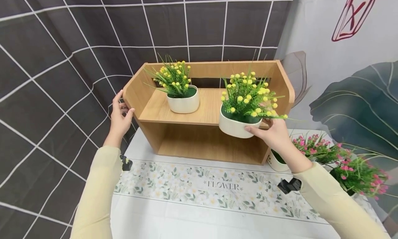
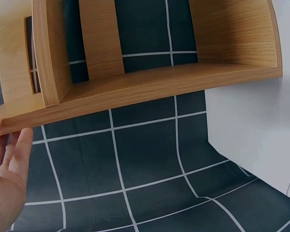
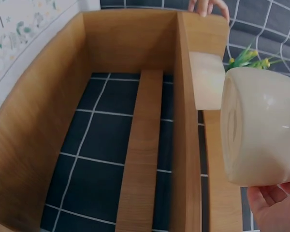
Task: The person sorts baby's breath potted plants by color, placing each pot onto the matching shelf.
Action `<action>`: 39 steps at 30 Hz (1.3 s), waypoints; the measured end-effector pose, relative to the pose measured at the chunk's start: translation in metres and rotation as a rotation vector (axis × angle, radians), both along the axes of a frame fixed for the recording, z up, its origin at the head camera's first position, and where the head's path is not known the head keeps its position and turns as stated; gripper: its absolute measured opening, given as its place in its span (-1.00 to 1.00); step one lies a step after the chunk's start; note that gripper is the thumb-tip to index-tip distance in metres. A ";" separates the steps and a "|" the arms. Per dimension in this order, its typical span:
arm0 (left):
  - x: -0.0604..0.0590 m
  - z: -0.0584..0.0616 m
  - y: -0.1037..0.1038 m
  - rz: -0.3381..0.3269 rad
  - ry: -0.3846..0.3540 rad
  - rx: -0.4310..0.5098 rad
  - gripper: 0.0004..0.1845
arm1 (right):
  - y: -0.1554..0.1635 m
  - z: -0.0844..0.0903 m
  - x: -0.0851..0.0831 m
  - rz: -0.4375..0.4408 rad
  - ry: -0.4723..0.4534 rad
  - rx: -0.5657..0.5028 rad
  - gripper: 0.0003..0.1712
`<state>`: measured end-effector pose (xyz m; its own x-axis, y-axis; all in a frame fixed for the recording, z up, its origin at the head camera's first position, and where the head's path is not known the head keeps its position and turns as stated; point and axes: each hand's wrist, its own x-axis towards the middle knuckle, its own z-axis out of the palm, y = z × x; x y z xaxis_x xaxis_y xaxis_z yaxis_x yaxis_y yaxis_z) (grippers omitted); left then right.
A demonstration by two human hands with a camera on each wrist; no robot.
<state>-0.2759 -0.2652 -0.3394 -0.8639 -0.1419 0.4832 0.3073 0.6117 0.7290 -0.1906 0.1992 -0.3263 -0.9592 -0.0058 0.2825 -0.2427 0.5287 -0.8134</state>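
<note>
A two-level wooden shelf (image 1: pixel 199 113) (image 2: pixel 159 84) (image 3: pixel 38 121) stands on a white table. My left hand (image 1: pixel 119 114) (image 2: pixel 9 164) holds the front edge of its left side panel, thumb on one face and fingers on the other. My right hand (image 1: pixel 273 135) (image 3: pixel 275 208) grips a white pot of yellow flowers (image 1: pixel 233 126) (image 3: pixel 261 130) from below. It holds the pot upright at the front right edge of the upper board. A second white pot of yellow flowers (image 1: pixel 183 102) stands on the left of that board.
Two pots of pink flowers (image 1: pixel 314 149) (image 1: pixel 360 173) stand on the table to the right of the shelf. A floral runner (image 1: pixel 217 189) lies across the table in front. A dark grid-patterned curtain (image 1: pixel 46 76) hangs behind and to the left.
</note>
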 end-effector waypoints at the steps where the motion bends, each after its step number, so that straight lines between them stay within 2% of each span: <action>1: 0.000 0.000 0.000 0.000 0.001 0.000 -0.25 | -0.001 0.000 -0.004 0.003 0.000 -0.003 -0.23; 6: 0.001 0.000 0.000 0.004 -0.001 -0.001 -0.25 | -0.005 -0.006 -0.021 0.037 -0.024 -0.064 -0.19; 12: 0.002 -0.003 0.000 0.012 -0.015 -0.009 -0.25 | -0.010 -0.017 -0.034 0.093 -0.005 -0.150 -0.19; 21: 0.001 -0.005 -0.002 -0.001 0.010 -0.002 -0.25 | -0.011 -0.018 -0.055 0.130 -0.041 -0.125 -0.27; 25: 0.002 -0.004 -0.002 0.009 0.013 -0.002 -0.26 | -0.014 -0.016 -0.058 0.166 -0.011 -0.154 -0.25; 28: 0.002 -0.003 -0.002 0.012 0.007 -0.002 -0.26 | -0.020 -0.015 -0.055 0.140 0.042 -0.182 -0.19; 31: 0.002 -0.002 -0.002 0.011 0.009 0.000 -0.26 | -0.029 -0.014 -0.051 0.073 0.073 -0.186 -0.11; 36: 0.000 -0.002 -0.001 0.009 0.018 0.006 -0.25 | -0.039 -0.009 -0.050 -0.022 0.031 -0.165 -0.06; 39: -0.001 -0.002 0.000 0.007 0.021 0.007 -0.25 | -0.038 -0.007 -0.054 -0.030 0.020 -0.170 -0.09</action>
